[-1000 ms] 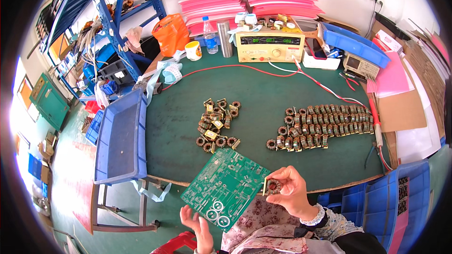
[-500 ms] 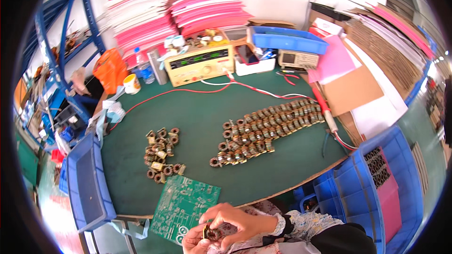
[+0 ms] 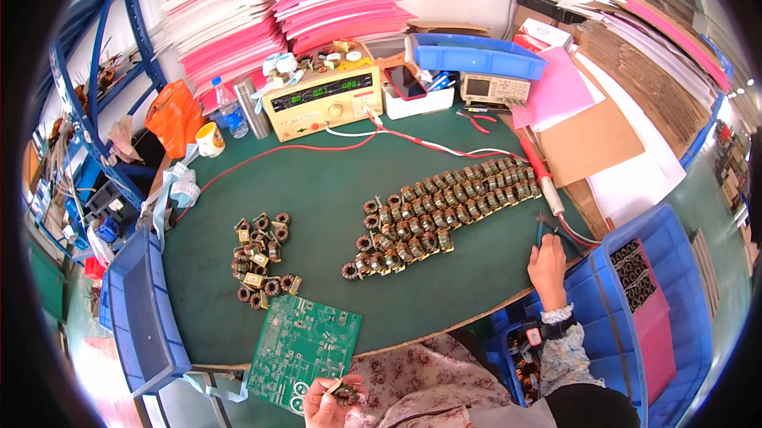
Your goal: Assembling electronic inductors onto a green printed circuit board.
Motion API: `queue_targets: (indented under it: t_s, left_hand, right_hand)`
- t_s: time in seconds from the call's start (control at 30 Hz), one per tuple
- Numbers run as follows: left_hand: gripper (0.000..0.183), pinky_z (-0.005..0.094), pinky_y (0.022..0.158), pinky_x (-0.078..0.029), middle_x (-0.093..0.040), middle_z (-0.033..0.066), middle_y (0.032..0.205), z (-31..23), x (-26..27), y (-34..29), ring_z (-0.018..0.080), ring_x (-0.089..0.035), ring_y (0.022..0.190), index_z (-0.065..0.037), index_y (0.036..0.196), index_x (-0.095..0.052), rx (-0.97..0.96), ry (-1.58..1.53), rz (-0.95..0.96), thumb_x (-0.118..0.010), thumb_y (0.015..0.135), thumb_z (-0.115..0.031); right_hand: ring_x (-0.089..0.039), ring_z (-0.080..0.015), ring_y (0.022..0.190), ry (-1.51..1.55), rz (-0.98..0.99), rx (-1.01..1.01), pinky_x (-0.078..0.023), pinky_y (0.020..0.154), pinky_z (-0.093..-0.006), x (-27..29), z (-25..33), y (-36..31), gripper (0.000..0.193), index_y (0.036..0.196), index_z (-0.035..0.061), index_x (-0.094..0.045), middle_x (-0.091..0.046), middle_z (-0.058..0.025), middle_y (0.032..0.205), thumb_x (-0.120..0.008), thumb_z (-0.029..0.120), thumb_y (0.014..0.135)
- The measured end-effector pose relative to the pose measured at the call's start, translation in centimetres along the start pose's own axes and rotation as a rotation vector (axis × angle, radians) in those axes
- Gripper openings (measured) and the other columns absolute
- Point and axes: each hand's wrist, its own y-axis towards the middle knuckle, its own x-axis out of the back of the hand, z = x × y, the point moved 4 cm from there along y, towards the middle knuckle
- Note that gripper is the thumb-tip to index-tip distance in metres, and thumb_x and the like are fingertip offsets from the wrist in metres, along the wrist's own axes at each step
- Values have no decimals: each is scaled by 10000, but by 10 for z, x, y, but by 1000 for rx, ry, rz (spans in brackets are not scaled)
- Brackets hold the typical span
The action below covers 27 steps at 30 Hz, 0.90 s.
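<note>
My left hand (image 3: pixel 324 402) is closed around a small toroidal coil (image 3: pixel 343 394) with copper-coloured winding and a pale yellow base, at the lower edge beside the green circuit board (image 3: pixel 305 341). Far to the right, my right hand (image 3: pixel 548 269) has its fingers on the handles of dark-handled pliers (image 3: pixel 540 229) lying near the table's right edge. The fingertips look closed on a handle, though they are partly hidden. A loose heap of similar coils (image 3: pixel 258 257) lies beyond the board, and tight rows of coils (image 3: pixel 429 221) stand in the middle.
A cream power supply (image 3: pixel 325 106) stands at the back, its red and white leads crossing the table to a red-handled probe (image 3: pixel 544 174). Red-handled pliers (image 3: pixel 479 121) lie behind. Blue bins (image 3: pixel 667 269) flank the right edge; a blue tray (image 3: pixel 147 317) is at left.
My right hand has left the coil and moved far right to the dark-handled pliers. The coil stays in my left hand, and the view has shifted slightly.
</note>
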Motion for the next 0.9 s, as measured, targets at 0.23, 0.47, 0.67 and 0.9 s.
queue_targets:
  t_s: [0.23, 0.47, 0.67, 0.9]
  left_hand:
    - [335, 368, 849, -485, -508, 228, 1253, 3, 1, -6, 269, -564, 1031, -30, 1076, -497, 37, -136, 12, -632, 868, -255]
    - [321, 334, 744, -542, -527, 308, 1170, 1, 8, -13, 303, -615, 970, -46, 1043, -474, -9, -192, 70, -682, 825, -156]
    - [468, 298, 743, -562, -580, 263, 1109, 3, 18, -25, 260, -623, 953, -17, 1100, -473, 8, -207, 77, -755, 752, -155]
    - [518, 284, 731, -558, -601, 225, 1100, -1, 14, -25, 238, -620, 971, 44, 1157, -504, 64, -176, 150, -760, 729, -94]
  right_hand:
    - [-427, -402, 1117, 146, 147, 358, -363, 900, -486, 49, 93, -22, 613, 1192, 20, -425, -432, -232, 1220, -721, 222, 695]
    - [-341, -383, 1216, -90, 129, 111, -288, 951, -533, 19, 42, -45, 748, 1349, 21, -312, -390, -189, 1297, -626, 402, 787]
    - [-518, -254, 918, -52, 123, 272, -391, 817, -384, 29, 48, -39, 360, 1038, -18, -483, -511, -124, 946, -581, 277, 857]
    - [-533, -232, 777, 1027, 618, 612, -437, 708, -326, 88, 174, -78, 440, 947, 62, -520, -533, -90, 885, -770, 265, 646]
